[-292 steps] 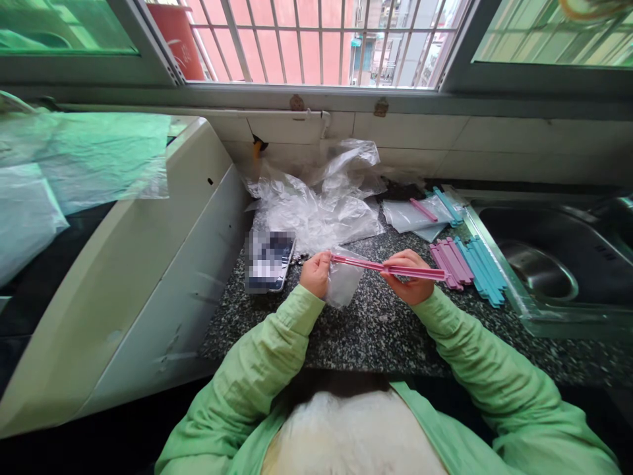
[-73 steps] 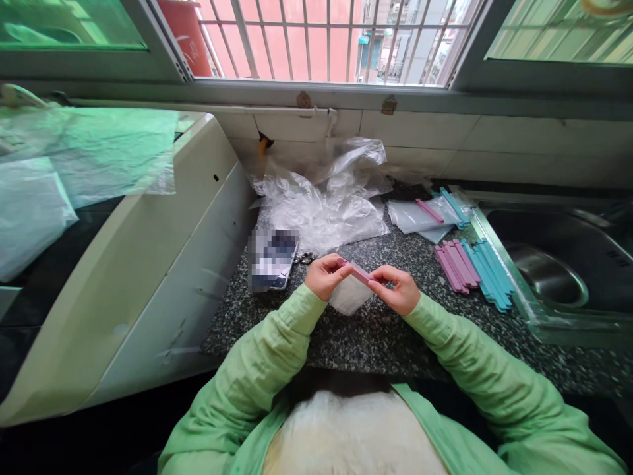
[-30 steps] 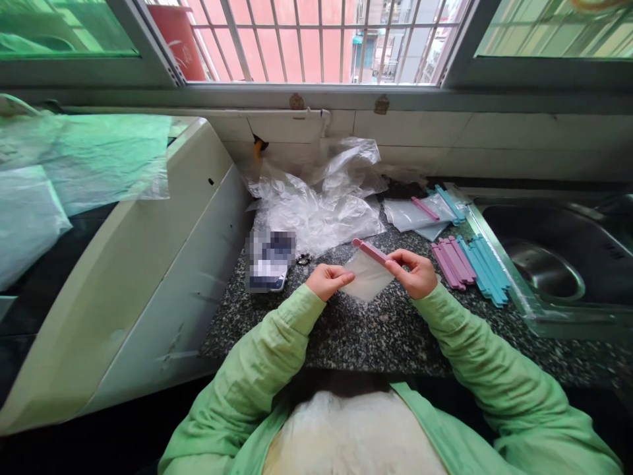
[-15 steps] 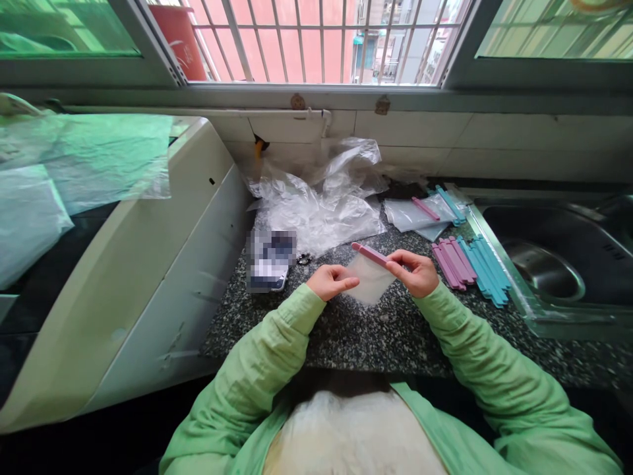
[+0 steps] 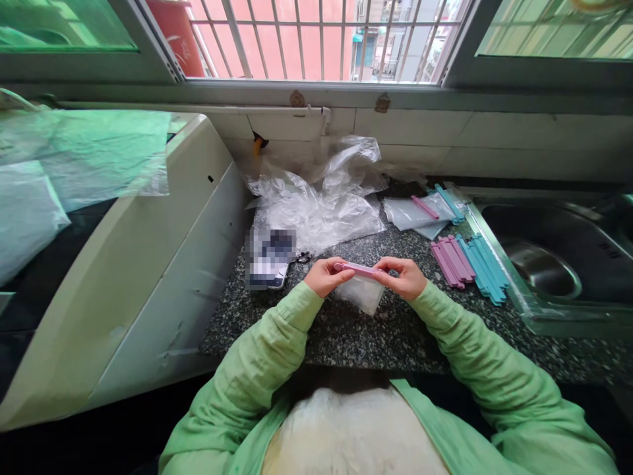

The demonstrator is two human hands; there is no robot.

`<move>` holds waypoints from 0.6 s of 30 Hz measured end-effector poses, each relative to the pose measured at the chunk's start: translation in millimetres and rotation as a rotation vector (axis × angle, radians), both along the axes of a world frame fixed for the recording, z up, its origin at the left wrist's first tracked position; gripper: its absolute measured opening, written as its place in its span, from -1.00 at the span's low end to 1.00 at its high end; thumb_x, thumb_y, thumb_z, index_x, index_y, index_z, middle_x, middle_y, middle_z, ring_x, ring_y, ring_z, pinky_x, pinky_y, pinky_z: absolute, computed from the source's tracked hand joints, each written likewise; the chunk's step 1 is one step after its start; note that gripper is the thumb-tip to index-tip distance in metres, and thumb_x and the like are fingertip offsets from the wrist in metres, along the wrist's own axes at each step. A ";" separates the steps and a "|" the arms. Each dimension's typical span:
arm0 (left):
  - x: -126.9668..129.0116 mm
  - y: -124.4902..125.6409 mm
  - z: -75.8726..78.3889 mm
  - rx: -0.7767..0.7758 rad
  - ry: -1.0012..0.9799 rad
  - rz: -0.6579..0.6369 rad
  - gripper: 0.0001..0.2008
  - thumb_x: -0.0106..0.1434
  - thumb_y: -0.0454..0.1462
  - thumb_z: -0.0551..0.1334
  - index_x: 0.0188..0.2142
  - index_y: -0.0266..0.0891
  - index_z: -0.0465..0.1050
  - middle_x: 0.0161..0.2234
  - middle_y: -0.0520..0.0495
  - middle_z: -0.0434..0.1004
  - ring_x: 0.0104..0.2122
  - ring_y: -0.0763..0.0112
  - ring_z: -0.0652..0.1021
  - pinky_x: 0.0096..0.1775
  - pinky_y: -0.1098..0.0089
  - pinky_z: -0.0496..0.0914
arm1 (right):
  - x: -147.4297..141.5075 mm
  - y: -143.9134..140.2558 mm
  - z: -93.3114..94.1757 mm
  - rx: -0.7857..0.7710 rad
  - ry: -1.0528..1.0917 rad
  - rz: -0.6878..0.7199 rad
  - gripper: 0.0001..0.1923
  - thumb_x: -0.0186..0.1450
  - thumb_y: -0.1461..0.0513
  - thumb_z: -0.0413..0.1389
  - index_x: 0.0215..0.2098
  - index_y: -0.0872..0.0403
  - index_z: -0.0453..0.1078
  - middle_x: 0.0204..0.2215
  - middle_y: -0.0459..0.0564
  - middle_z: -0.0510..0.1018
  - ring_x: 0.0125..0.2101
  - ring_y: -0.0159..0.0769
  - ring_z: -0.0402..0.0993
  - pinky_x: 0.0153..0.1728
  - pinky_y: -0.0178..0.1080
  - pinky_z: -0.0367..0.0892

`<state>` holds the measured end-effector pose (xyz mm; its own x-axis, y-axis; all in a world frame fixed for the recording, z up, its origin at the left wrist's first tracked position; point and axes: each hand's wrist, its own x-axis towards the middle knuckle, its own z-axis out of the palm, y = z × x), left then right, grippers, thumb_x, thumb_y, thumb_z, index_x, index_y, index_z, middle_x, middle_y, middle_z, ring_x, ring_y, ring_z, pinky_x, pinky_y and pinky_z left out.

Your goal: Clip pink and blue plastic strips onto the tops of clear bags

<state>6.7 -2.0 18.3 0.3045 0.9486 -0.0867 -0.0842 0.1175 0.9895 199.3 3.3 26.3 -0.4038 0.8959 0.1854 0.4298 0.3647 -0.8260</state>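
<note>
Both hands meet above the speckled stone counter (image 5: 376, 330), close to its front edge. The left hand (image 5: 324, 276) pinches one end of a pink clip (image 5: 360, 268), fingers closed on it, and the right hand (image 5: 403, 277) grips the other end the same way, so the clip lies level between them. A small clear bag (image 5: 363, 293) hangs from the clip, its lower corner drooping toward the counter; whether it touches the stone cannot be told. Just left of the left hand lies a phone (image 5: 270, 258), and a heap of crumpled clear plastic (image 5: 321, 198) sits behind it against the tiled wall. To the right of the hands, a row of pink clips (image 5: 449, 262) lies beside a row of blue clips (image 5: 483, 267), near the rim of the steel sink (image 5: 544, 270). Farther back, a few flat bags with clips (image 5: 425, 212) on them lie together. A white appliance (image 5: 148, 264) stands at the left end of the counter.
</note>
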 end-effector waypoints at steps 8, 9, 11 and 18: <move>-6.4 12.6 -19.4 0.039 -0.147 0.376 -0.60 -0.33 -0.04 0.38 -0.59 -0.32 0.43 -0.67 0.11 0.28 -0.62 0.61 0.24 -0.54 0.50 0.15 | 0.4 6.1 -13.4 -0.080 0.087 -0.055 -0.61 -0.02 -0.05 0.14 -0.57 0.12 0.33 -0.68 -0.14 0.33 -0.62 -0.47 0.21 -0.56 -0.35 0.21; -7.3 14.0 -22.2 0.044 -0.155 0.393 -0.60 -0.31 -0.04 0.38 -0.58 -0.32 0.44 -0.67 0.10 0.30 -0.62 0.61 0.24 -0.55 0.50 0.16 | -0.4 6.1 -15.0 -0.079 0.079 -0.054 -0.64 -0.02 -0.03 0.15 -0.56 0.12 0.34 -0.67 -0.14 0.35 -0.61 -0.46 0.23 -0.54 -0.35 0.23; -8.8 15.8 -26.6 0.058 -0.161 0.407 -0.62 -0.28 -0.05 0.37 -0.57 -0.32 0.45 -0.66 0.10 0.32 -0.63 0.62 0.25 -0.56 0.50 0.17 | -2.0 5.8 -17.8 -0.075 0.061 -0.051 -0.70 -0.01 0.03 0.15 -0.55 0.12 0.37 -0.65 -0.12 0.39 -0.60 -0.45 0.27 -0.51 -0.34 0.26; -9.7 16.6 -30.8 0.120 -0.151 0.466 -0.63 -0.23 -0.04 0.35 -0.52 -0.30 0.48 -0.64 0.08 0.34 -0.61 0.60 0.26 -0.56 0.51 0.17 | -3.4 5.9 -22.3 -0.045 0.019 -0.066 -0.80 0.03 0.14 0.09 -0.63 0.11 0.36 -0.69 -0.12 0.41 -0.62 -0.45 0.28 -0.52 -0.35 0.27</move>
